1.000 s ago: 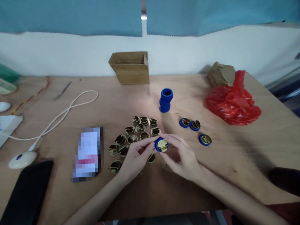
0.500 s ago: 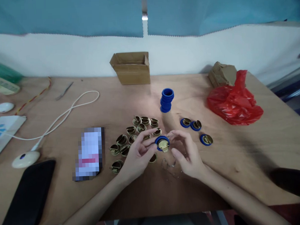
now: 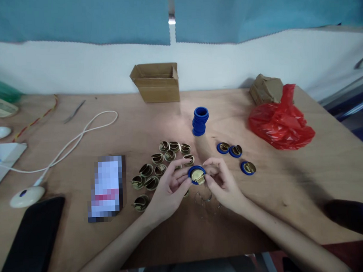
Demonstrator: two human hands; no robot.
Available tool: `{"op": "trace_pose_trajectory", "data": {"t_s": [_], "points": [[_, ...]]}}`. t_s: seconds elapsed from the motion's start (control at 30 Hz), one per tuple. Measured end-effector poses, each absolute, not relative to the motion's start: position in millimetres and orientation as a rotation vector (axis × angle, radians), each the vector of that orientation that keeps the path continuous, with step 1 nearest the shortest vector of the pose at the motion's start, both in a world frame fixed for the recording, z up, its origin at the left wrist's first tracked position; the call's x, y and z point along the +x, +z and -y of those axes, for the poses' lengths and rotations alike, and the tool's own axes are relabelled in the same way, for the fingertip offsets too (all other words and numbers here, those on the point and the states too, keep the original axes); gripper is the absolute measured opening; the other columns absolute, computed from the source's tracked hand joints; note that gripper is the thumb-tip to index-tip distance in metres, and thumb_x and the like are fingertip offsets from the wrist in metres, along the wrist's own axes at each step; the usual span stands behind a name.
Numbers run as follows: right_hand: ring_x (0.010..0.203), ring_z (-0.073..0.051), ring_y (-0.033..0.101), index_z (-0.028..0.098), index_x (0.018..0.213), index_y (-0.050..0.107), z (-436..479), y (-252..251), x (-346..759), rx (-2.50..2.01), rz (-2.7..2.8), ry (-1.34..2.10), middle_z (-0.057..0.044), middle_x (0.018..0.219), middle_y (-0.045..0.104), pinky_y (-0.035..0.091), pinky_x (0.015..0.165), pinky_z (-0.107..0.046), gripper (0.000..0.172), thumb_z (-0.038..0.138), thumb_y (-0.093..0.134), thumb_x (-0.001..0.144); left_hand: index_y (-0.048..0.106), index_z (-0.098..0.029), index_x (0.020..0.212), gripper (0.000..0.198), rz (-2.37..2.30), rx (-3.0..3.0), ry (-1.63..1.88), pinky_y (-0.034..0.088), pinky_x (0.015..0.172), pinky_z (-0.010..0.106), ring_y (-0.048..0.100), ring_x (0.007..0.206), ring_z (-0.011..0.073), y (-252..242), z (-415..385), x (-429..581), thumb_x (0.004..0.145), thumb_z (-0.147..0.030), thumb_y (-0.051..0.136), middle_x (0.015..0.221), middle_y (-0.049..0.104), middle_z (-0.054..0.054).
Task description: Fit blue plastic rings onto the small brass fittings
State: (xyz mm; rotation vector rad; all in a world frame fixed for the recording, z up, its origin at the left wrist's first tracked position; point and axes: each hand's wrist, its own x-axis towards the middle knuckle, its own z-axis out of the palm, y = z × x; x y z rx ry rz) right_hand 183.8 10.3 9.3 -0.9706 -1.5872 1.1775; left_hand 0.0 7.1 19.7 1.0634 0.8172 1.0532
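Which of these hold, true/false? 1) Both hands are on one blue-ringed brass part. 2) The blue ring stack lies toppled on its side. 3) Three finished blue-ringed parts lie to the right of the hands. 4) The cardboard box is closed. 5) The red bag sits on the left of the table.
1) True: left hand and right hand pinch the blue-ringed brass part.
2) False: the blue ring stack stands upright.
3) True: three finished parts lie there.
4) False: the cardboard box has open flaps.
5) False: the red bag is on the right.
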Motion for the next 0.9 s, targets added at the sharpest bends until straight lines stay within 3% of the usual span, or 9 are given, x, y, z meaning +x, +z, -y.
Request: {"op": "trace_pose_trajectory", "data": {"t_s": [0.43, 0.7, 0.9], "points": [[0.059, -0.010, 0.045, 0.026, 0.105, 0.040, -12.3, 10.8, 185.2, -0.924, 1.383, 1.437, 0.005, 0.074, 0.052, 0.033, 0.053, -0.022, 0.019, 0.035, 0.055, 0.099, 0.050, -0.022, 0.125, 0.036, -0.733, 1.010, 1.100, 0.056, 0.093, 0.023, 0.073, 0.108, 0.0158, 20.2, -6.9, 0.7, 0.092, -0.012, 0.064, 0.116, 0.074, 0.008], [0.059, -0.010, 0.046, 0.026, 0.104, 0.039, -11.8, 11.2, 185.5, -0.904, 1.369, 1.476, 0.007, 0.072, 0.050, 0.033, 0.055, -0.023, 0.020, 0.034, 0.056, 0.099, 0.053, -0.022, 0.123, 0.037, -0.694, 0.997, 1.103, 0.056, 0.089, 0.018, 0.074, 0.104, 0.0128, 19.0, -7.3, 0.5, 0.091, -0.008, 0.063, 0.114, 0.076, 0.006], [0.066, -0.011, 0.051, 0.027, 0.114, 0.042, -10.8, 13.4, 185.6, -0.925, 1.451, 1.391, 0.003, 0.083, 0.054, 0.042, 0.061, -0.025, 0.018, 0.033, 0.052, 0.101, 0.056, -0.021, 0.123, 0.032, -0.787, 1.031, 1.064, 0.057, 0.087, 0.018, 0.073, 0.105, 0.0131, 22.9, -6.5, -1.1, 0.093, -0.013, 0.062, 0.118, 0.075, 0.008]]}}
